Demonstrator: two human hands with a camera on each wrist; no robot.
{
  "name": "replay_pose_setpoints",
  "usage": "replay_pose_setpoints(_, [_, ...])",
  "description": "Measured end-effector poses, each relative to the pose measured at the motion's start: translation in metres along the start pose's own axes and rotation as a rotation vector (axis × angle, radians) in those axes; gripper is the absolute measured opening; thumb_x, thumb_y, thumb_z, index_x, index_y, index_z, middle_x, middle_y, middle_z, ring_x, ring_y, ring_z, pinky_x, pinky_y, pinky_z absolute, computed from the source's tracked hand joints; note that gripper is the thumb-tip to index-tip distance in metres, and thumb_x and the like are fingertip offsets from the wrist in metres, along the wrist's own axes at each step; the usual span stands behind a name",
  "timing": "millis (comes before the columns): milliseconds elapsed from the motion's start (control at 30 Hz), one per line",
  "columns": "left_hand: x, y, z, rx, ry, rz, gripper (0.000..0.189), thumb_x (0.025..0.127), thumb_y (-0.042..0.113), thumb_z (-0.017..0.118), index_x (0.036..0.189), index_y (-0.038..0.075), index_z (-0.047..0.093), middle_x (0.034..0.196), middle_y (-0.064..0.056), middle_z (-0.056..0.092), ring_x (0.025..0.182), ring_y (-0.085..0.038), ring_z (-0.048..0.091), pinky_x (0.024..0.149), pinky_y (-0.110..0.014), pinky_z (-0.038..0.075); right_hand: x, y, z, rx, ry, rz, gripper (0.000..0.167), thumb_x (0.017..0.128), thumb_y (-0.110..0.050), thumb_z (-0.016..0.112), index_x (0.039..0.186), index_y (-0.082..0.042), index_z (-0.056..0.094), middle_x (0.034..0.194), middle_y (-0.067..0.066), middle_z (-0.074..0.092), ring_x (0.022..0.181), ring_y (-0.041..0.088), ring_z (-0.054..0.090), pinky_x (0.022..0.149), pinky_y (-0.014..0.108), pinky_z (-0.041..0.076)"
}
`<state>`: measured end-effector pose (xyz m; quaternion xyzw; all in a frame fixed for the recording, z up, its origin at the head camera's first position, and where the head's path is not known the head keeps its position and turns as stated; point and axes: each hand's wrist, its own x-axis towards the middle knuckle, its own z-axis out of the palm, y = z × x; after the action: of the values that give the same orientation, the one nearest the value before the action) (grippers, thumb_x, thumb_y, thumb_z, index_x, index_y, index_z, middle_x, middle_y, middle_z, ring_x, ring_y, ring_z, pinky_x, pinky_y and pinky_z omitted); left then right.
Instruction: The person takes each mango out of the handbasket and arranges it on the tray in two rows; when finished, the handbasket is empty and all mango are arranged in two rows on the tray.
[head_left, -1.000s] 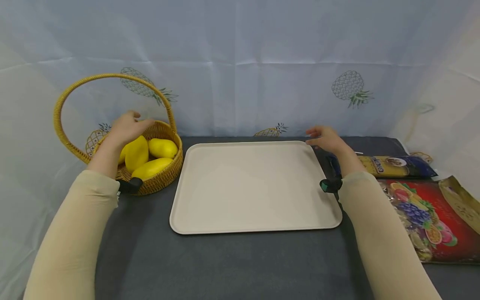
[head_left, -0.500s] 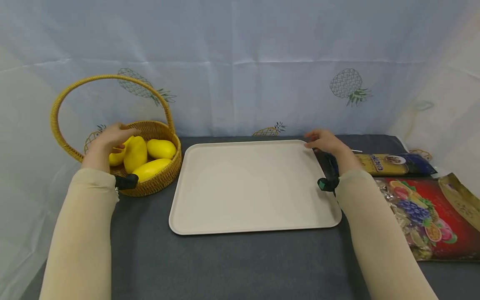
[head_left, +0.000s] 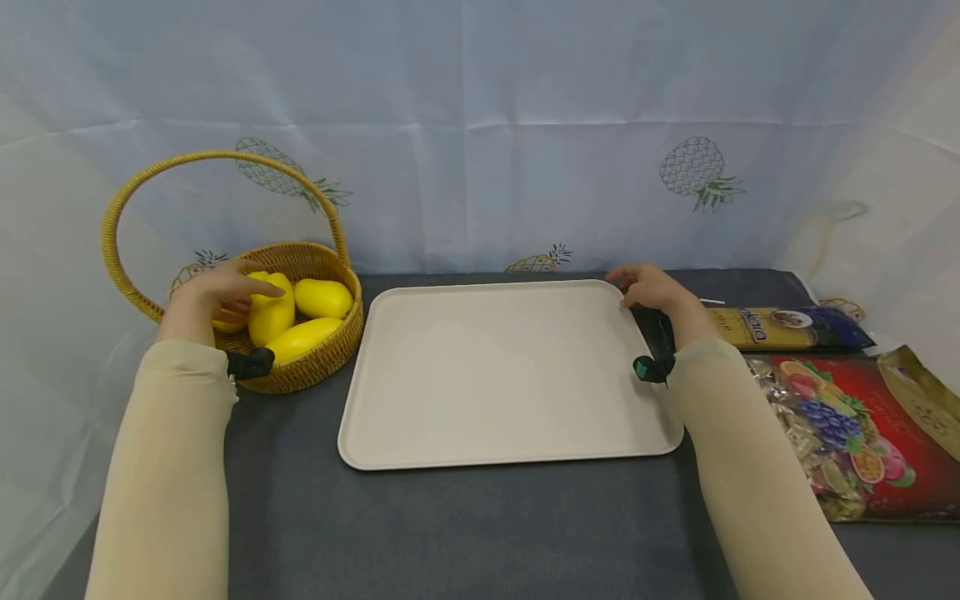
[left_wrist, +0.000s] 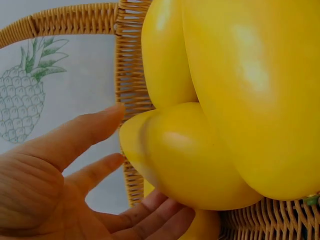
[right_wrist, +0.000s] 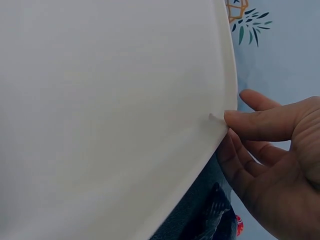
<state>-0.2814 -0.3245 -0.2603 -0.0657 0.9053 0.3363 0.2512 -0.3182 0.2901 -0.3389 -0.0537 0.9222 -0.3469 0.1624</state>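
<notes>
In the head view, a wicker basket (head_left: pixel 296 377) with a tall handle stands at the left, holding several yellow mangoes (head_left: pixel 322 298). My left hand (head_left: pixel 213 293) is inside it, thumb and fingers spread about one mango (left_wrist: pixel 185 155). In the left wrist view its lower fingertips meet that mango's underside, while the thumb (left_wrist: pixel 95 130) lies just short of it. At the far right corner of a cream tray (head_left: pixel 510 375) is my right hand (head_left: pixel 654 293). The right wrist view shows its thumb on the tray's rim (right_wrist: pixel 229 75) and the other fingers below, pinching the corner.
Right of the tray lie a blue and gold packet (head_left: pixel 780 328) and a red bag (head_left: pixel 892 450) with fruit pictures. A pineapple-print curtain (head_left: pixel 465 167) hangs behind the dark grey table (head_left: pixel 480 525).
My left hand has come down and left into the basket, its fingers now spread round a mango. My right hand has shifted slightly, its thumb settling onto the tray's corner.
</notes>
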Motion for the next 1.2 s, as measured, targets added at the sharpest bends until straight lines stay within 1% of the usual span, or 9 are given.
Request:
replay_pose_setpoints(167, [0.002,-0.002,-0.002,-0.017,-0.024,-0.001,0.093,0.1,0.033,0.052,0.155,0.006,-0.018,0.156,-0.042,0.0,0.14,-0.056,0.022,0.115,-0.061,0.034,0.004,0.001,0.0,-0.006,-0.008,0.013,0.065,0.088,0.006,0.057,0.149,0.0,0.037,0.148,0.034,0.035,0.119,0.046,0.052,0.099,0.054,0.048])
replay_pose_setpoints(300, [0.003,-0.002,-0.002,-0.026,-0.059,-0.012,0.095,0.1,0.031,0.054,0.155,0.007,-0.019,0.156,-0.042,-0.003,0.142,-0.057,0.019,0.117,-0.06,0.033,0.007,0.002,-0.001,-0.012,-0.014,0.024,0.067,0.086,0.007,0.057,0.15,-0.002,0.038,0.15,0.033,0.034,0.123,0.046,0.05,0.1,0.053,0.048])
replay_pose_setpoints(467, [0.002,0.001,-0.001,-0.008,-0.109,-0.05,0.095,0.1,0.031,0.054,0.154,0.007,-0.02,0.156,-0.041,-0.006,0.143,-0.056,0.018,0.118,-0.058,0.033,0.009,0.002,-0.002,-0.031,-0.023,0.024,0.068,0.086,0.007,0.057,0.15,-0.002,0.038,0.15,0.033,0.034,0.124,0.046,0.049,0.1,0.053,0.047])
replay_pose_setpoints(600, [0.002,0.002,0.002,-0.063,-0.168,-0.085,0.099,0.1,0.028,0.056,0.152,0.012,-0.027,0.157,-0.038,-0.014,0.146,-0.055,0.019,0.119,-0.055,0.035,0.008,0.001,-0.004,-0.027,-0.035,0.03,0.069,0.086,0.007,0.058,0.15,-0.004,0.038,0.151,0.033,0.033,0.124,0.045,0.049,0.098,0.051,0.047])
replay_pose_setpoints(700, [0.003,0.0,0.004,-0.104,-0.207,-0.106,0.102,0.1,0.028,0.057,0.15,0.018,-0.031,0.157,-0.039,-0.014,0.146,-0.054,0.021,0.118,-0.053,0.038,0.007,0.001,-0.005,-0.021,-0.039,0.034,0.069,0.085,0.007,0.058,0.151,-0.004,0.038,0.152,0.032,0.033,0.124,0.046,0.05,0.098,0.051,0.048])
replay_pose_setpoints(767, [0.004,-0.002,0.005,-0.104,-0.22,-0.102,0.104,0.1,0.029,0.058,0.148,0.02,-0.034,0.157,-0.041,-0.011,0.145,-0.054,0.023,0.116,-0.052,0.04,0.008,0.001,-0.005,-0.024,-0.042,0.033,0.069,0.086,0.007,0.058,0.151,-0.004,0.038,0.151,0.032,0.033,0.123,0.046,0.05,0.099,0.052,0.048])
replay_pose_setpoints(833, [0.006,-0.005,0.006,-0.105,-0.228,-0.084,0.105,0.1,0.028,0.057,0.147,0.021,-0.036,0.156,-0.042,-0.01,0.144,-0.055,0.024,0.115,-0.053,0.042,0.008,0.001,-0.004,-0.028,-0.042,0.035,0.069,0.086,0.007,0.058,0.151,-0.005,0.038,0.151,0.032,0.033,0.123,0.046,0.051,0.101,0.053,0.047])
replay_pose_setpoints(1000, [0.012,-0.014,0.006,-0.12,-0.237,-0.038,0.108,0.099,0.025,0.058,0.145,0.019,-0.04,0.156,-0.041,-0.017,0.144,-0.056,0.022,0.113,-0.056,0.042,0.01,0.002,-0.004,-0.026,-0.05,0.038,0.068,0.088,0.006,0.059,0.151,-0.006,0.037,0.15,0.032,0.033,0.124,0.047,0.05,0.102,0.056,0.046])
replay_pose_setpoints(1200, [0.017,-0.02,0.007,-0.128,-0.237,-0.032,0.107,0.1,0.027,0.056,0.145,0.02,-0.041,0.156,-0.04,-0.016,0.144,-0.057,0.019,0.113,-0.057,0.042,0.009,0.003,-0.004,-0.01,-0.058,0.047,0.069,0.088,0.005,0.059,0.152,-0.007,0.036,0.152,0.032,0.032,0.127,0.048,0.048,0.104,0.057,0.045])
